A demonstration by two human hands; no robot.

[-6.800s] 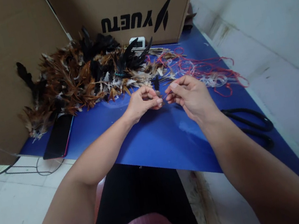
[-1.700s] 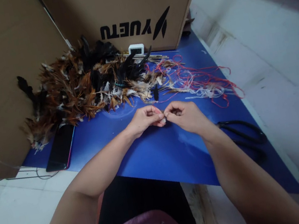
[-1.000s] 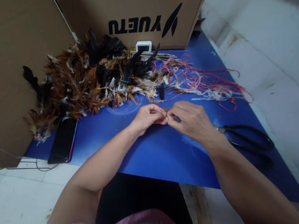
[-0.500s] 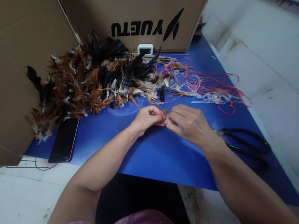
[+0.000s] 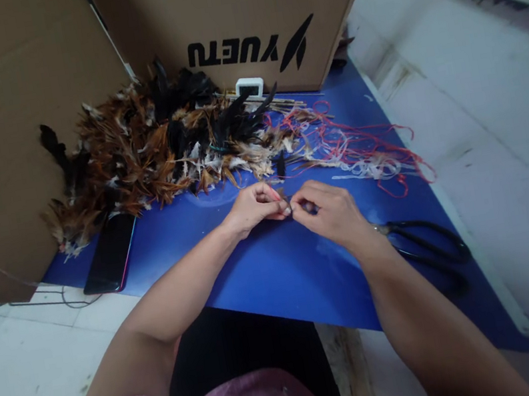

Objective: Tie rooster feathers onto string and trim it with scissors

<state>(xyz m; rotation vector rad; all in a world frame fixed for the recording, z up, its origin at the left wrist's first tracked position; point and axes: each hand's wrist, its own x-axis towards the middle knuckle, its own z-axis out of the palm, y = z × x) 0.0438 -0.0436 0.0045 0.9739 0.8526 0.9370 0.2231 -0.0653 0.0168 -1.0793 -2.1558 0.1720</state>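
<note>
Pinching a small brown tuft (image 5: 280, 192), partly hidden, over the desk (image 5: 258, 280) and just in front of the feathers (image 5: 135, 155), between pressed-together fingers of the left hand (image 5: 256, 208); fingers of the right hand (image 5: 326, 209) likewise drawn together just beside it, any hold too small to make out. Best handled, probably, by bracing the left pinch and working lightly with the right.
</note>
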